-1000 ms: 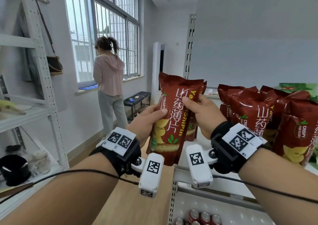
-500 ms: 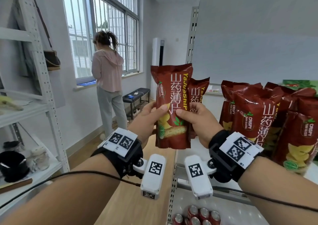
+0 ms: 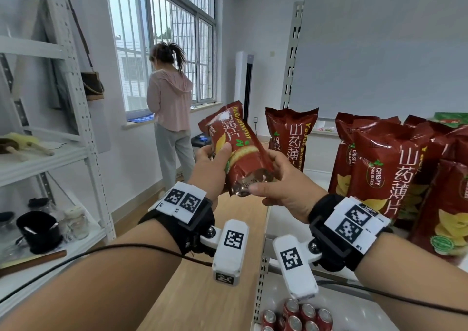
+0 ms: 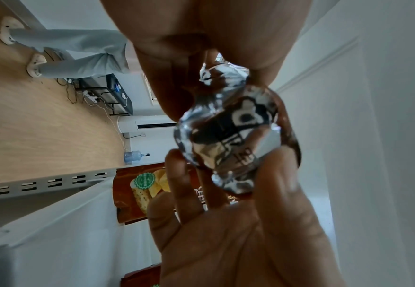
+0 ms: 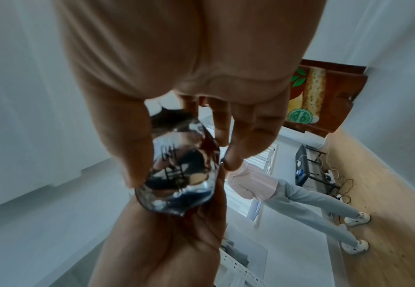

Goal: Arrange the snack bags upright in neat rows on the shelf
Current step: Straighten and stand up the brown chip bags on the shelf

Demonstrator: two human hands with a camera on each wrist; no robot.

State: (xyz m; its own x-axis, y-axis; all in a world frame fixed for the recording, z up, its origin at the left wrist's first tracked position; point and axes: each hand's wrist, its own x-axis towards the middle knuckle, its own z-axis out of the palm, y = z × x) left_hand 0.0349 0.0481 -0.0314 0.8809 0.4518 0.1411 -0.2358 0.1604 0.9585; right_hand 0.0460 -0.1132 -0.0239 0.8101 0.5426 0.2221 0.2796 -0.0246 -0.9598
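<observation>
Head view: your left hand (image 3: pixel 211 168) and right hand (image 3: pixel 283 191) both hold one red yam-crisp bag (image 3: pixel 238 151) in the air, in front of the shelf (image 3: pixel 314 176). The bag is tilted, top leaning away and to your left, silvery bottom seam toward you. L thumb presses the bag's front near mid-height; R thumb lies across the crumpled bottom end, R fingers wrapped behind.

L wrist view: the bag's foil end (image 4: pixel 228 139) sits between the L palm above and the R fingers (image 4: pixel 191 184) below, fingers curled onto it. R wrist view: same foil end (image 5: pixel 179 174), R thumb pressed on one side, R fingers closed on the other, L hand beneath.

On the shelf, one like bag, the lone bag (image 3: pixel 291 135), stands upright just right of the held one, apart from it. Further right, a standing group of bags (image 3: pixel 379 168) stands close-packed, some overlapping; a green bag (image 3: pixel 453 120) shows behind them. Lower tier: red drink cans (image 3: pixel 296 315).

Bkgd: a bystander (image 3: pixel 169 103) at the window, back to you; a white metal rack (image 3: pixel 63 133) at left w/ a black cup (image 3: pixel 38 232).
</observation>
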